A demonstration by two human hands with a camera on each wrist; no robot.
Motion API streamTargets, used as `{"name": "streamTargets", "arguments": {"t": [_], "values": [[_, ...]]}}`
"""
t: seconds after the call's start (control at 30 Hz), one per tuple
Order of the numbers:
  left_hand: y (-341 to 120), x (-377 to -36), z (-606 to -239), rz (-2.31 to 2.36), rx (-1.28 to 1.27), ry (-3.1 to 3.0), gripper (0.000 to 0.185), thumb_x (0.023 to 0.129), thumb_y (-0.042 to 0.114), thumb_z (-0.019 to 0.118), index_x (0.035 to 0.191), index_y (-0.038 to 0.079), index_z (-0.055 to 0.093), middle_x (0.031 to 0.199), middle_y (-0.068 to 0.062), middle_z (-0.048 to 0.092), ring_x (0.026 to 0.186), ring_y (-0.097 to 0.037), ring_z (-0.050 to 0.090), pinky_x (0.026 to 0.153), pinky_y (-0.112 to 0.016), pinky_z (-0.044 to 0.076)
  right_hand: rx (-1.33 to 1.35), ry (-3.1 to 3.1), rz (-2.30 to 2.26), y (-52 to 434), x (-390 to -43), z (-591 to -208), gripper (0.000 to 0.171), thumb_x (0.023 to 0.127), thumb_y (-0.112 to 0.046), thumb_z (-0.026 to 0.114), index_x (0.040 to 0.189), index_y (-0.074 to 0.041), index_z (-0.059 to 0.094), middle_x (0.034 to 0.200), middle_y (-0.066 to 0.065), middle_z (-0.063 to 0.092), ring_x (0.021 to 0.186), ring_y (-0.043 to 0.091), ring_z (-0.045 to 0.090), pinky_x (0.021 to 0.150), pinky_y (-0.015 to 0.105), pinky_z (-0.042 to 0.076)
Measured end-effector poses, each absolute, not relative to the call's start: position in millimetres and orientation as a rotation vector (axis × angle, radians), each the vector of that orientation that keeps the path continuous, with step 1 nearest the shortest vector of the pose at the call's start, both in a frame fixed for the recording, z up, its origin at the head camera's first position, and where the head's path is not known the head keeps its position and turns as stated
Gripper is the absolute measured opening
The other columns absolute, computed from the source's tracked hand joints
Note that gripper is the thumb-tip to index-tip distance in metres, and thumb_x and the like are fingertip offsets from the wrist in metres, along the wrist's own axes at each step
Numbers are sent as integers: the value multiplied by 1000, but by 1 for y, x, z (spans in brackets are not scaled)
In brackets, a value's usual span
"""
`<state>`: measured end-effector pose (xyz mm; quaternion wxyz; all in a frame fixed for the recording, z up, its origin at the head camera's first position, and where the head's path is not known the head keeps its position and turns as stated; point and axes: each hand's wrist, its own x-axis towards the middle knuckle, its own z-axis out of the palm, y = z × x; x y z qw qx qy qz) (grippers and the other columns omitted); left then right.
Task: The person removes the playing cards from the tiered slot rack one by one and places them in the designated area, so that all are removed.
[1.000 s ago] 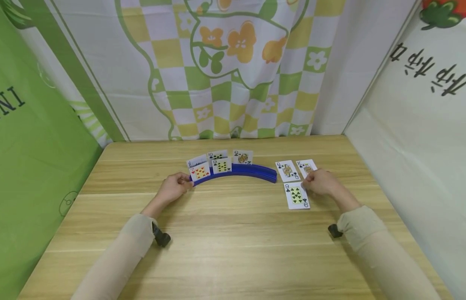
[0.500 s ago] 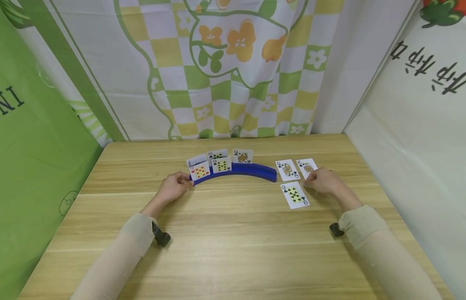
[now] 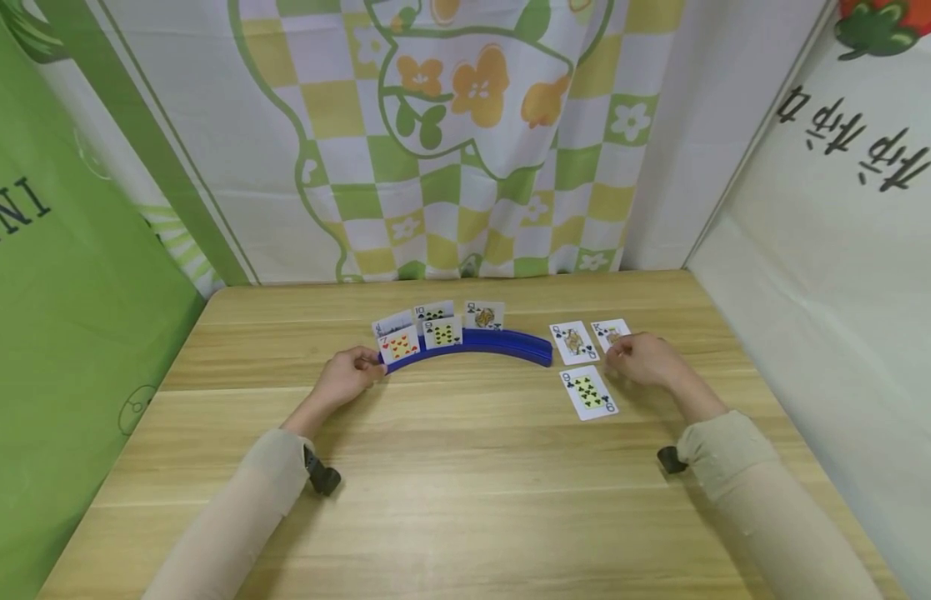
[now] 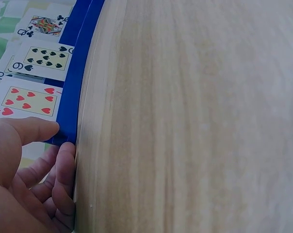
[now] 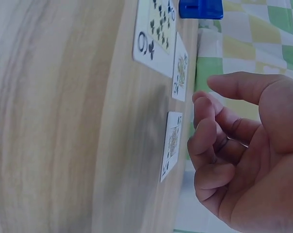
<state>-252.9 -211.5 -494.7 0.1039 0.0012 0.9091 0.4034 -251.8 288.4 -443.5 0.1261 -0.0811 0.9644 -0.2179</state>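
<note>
My left hand (image 3: 347,373) grips the left end of a curved blue card holder (image 3: 503,342), thumb and fingers on either side of it in the left wrist view. Standing in the holder are a seven of hearts (image 3: 399,344), a nine of spades (image 3: 442,332), a ten of spades (image 3: 429,309), a queen of clubs (image 3: 484,315) and a mostly hidden card behind the seven. My right hand (image 3: 645,362) hovers over the near part of a king of spades (image 5: 172,141), fingers loosely curled, nothing between thumb and fingertips. A nine of clubs (image 3: 588,393) lies flat beside it.
A queen of spades (image 3: 575,342) lies flat between the holder's right end and the king. The wooden table (image 3: 465,500) meets a patterned curtain (image 3: 465,208) at the back, with printed cloth walls at both sides.
The nine of clubs has turned slightly and its far end has shifted left. My right hand has let go of its corner and moved a little away. The left hand stays put.
</note>
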Motion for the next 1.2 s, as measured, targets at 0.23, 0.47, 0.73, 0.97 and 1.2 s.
{"name": "streamTargets", "arguments": {"t": [0.23, 0.47, 0.73, 0.97, 1.2], "values": [[-211, -253, -495, 1183, 4, 2692, 36, 93, 29, 66, 120, 4, 63, 101, -12, 69, 79, -18, 61, 68, -26, 48, -274, 2837, -679, 280, -252, -436, 25, 98, -26, 55, 105, -7, 70, 90, 10, 71, 83, 25, 63, 77, 43, 49], [-212, -253, -497, 1183, -1, 2697, 37, 93, 29, 66, 120, 4, 63, 102, -13, 69, 80, -18, 62, 69, -26, 48, -269, 2835, -711, 273, -256, -436, 27, 99, -28, 57, 108, -7, 71, 102, 13, 72, 90, 27, 63, 77, 40, 49], [-212, -255, -497, 1176, 2, 2719, 37, 93, 29, 66, 120, 3, 63, 102, -13, 69, 82, -18, 61, 69, -25, 47, -290, 2863, -754, 262, -258, -431, 25, 97, -28, 58, 105, -8, 72, 100, 10, 72, 88, 24, 60, 75, 34, 44], [-211, -253, -495, 1175, -4, 2707, 36, 94, 29, 65, 120, 4, 63, 102, -12, 69, 81, -19, 61, 69, -26, 47, -322, 2886, -765, 253, -260, -430, 23, 97, -26, 60, 104, -9, 73, 98, 10, 72, 89, 23, 62, 78, 36, 46], [-211, -252, -496, 1171, 0, 2703, 35, 94, 30, 65, 120, 5, 64, 100, -11, 69, 79, -18, 60, 68, -26, 46, -321, 2838, -814, 245, -260, -426, 25, 99, -29, 58, 107, -9, 72, 106, 13, 72, 92, 25, 63, 76, 34, 48]]}}
